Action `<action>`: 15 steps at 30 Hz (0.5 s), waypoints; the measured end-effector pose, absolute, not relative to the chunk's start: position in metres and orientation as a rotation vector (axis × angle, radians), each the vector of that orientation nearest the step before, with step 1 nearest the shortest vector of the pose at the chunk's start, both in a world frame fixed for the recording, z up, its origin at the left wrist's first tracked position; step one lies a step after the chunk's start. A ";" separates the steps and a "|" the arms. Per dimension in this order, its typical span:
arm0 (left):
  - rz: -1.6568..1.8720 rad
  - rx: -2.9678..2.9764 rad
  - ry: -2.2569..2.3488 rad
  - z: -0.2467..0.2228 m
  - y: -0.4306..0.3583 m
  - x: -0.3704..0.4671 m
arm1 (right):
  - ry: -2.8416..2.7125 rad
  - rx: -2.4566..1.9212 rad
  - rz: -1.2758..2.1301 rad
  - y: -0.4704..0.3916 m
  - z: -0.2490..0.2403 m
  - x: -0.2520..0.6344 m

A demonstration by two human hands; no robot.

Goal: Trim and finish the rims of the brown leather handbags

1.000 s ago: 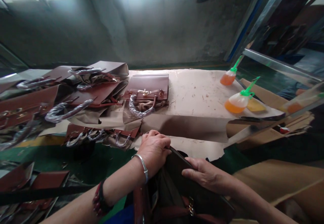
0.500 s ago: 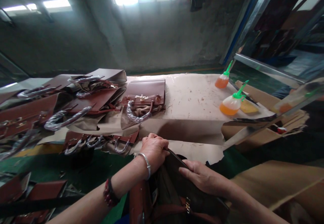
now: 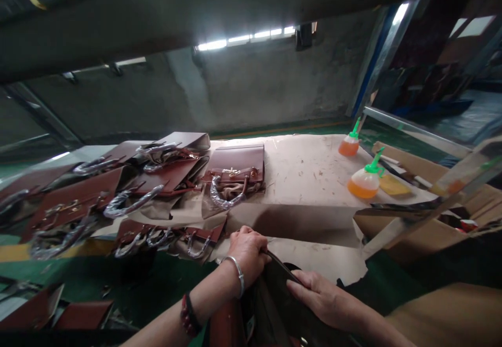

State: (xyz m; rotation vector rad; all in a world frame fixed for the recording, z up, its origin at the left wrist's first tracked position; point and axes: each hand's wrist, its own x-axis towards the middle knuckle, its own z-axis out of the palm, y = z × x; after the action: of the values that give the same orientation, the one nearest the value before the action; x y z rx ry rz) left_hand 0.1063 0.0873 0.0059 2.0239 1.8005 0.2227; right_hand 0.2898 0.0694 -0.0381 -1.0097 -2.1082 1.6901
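A handbag point(image 3: 276, 305) with a dark inside and reddish-brown leather parts is at the bottom centre, close to my body, its lower part cut off by the frame. My left hand point(image 3: 248, 255) pinches the far end of its dark edge, fingers closed. Farther right along the same edge, my right hand point(image 3: 319, 296) grips the bag between thumb and fingers. Beyond my hands, a brown handbag point(image 3: 239, 161) with a plastic-wrapped handle lies on the paper-covered table point(image 3: 301, 166).
Several brown bags point(image 3: 145, 177) crowd the table's left side. Two squeeze bottles point(image 3: 364, 182) of orange liquid with green spouts stand at the right, beside a yellow sponge-like pad point(image 3: 394, 185). Cardboard boxes point(image 3: 415, 237) and a metal frame point(image 3: 415, 127) flank the right end. More bags point(image 3: 84, 313) are at lower left.
The view has tilted upward, so the table, bags and hands sit lower and slightly right in the picture, and a dark overhead beam appears. Both hands keep their hold on the handbag's edge.
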 end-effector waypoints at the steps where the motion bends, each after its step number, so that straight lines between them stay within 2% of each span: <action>1: 0.230 2.021 1.801 0.006 0.087 0.106 | -2.109 -0.997 1.687 0.069 -0.038 0.290; 15: 0.277 2.042 1.874 0.010 0.074 0.083 | -2.152 -0.817 1.703 0.069 -0.032 0.269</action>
State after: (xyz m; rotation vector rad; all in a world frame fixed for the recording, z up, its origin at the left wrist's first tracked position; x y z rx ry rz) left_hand 0.0826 0.0739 0.0101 2.0419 1.8740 0.2774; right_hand 0.2686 0.0688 -0.0317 -0.8172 -2.1518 1.7032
